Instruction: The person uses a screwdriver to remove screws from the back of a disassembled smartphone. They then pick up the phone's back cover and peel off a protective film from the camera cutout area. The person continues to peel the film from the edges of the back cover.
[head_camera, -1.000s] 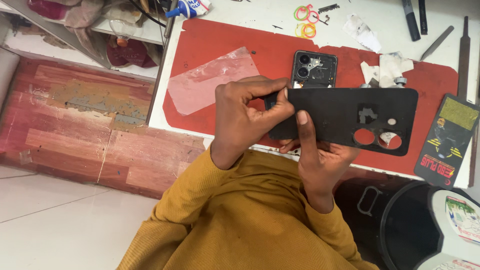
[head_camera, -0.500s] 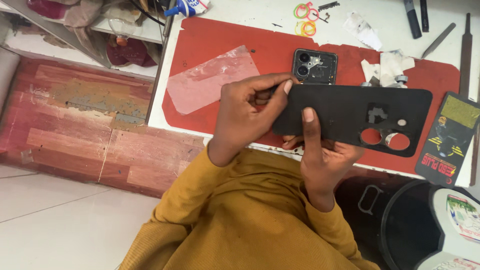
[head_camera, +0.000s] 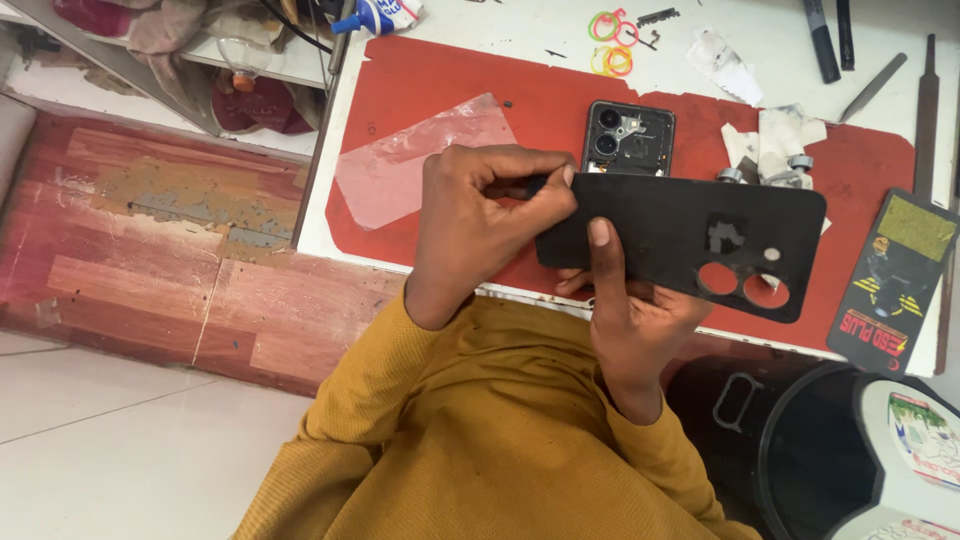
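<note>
A black phone back cover with two round camera holes is held just above the red mat. My left hand pinches the cover's left end, with something small and dark between thumb and forefinger. My right hand supports the cover from below, thumb pressed flat on its top face. Behind the cover, an opened phone lies on the mat with its camera module showing.
A clear plastic film lies on the mat's left part. Coloured rubber bands, crumpled tissue and metal tools lie at the back. A black printed card is at the right, and shelves at the left.
The back cover has shifted and tilted slightly between my hands. Both hands keep their hold in nearly the same spot.
</note>
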